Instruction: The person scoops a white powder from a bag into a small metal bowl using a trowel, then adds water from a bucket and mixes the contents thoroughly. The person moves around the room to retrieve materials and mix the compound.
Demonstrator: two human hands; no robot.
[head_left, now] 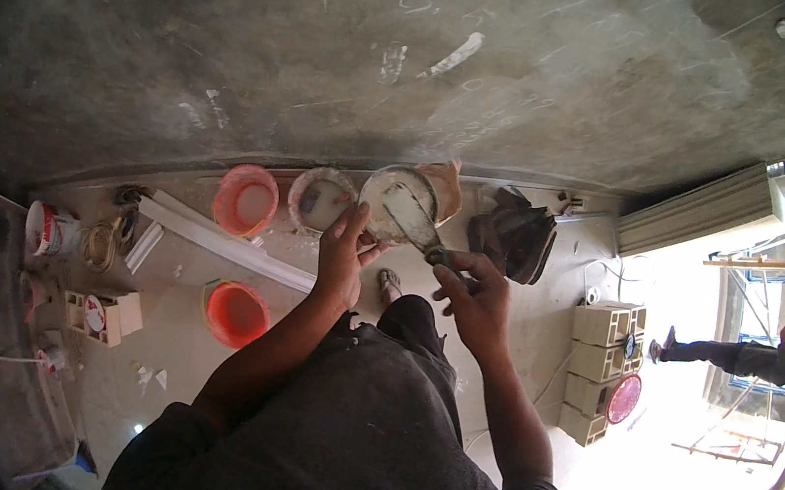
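Note:
My right hand [479, 301] is closed round the dark handle of a putty knife [411, 216]. Its long blade slants up and to the left, smeared with a pale paste. My left hand [342, 263] is raised just left of the blade, its fingers apart with nothing visible in them. Beyond both hands a round bucket [436, 195] with whitish residue overlaps the blade in view. Beside it stands a pinkish bucket [294, 194] holding pale, cloudy contents. A crumpled brown bag [449, 191] lies against the round bucket's right side.
A grey plastered wall [268, 60] rises ahead. Left are red buckets [270, 211], white trim strips [215, 239] and a cable coil [99, 246]. Right are a dark bag [524, 238], stacked hollow blocks [595, 363] and leaning panels [704, 215]. A person [744, 359] stands near scaffolding [732, 452].

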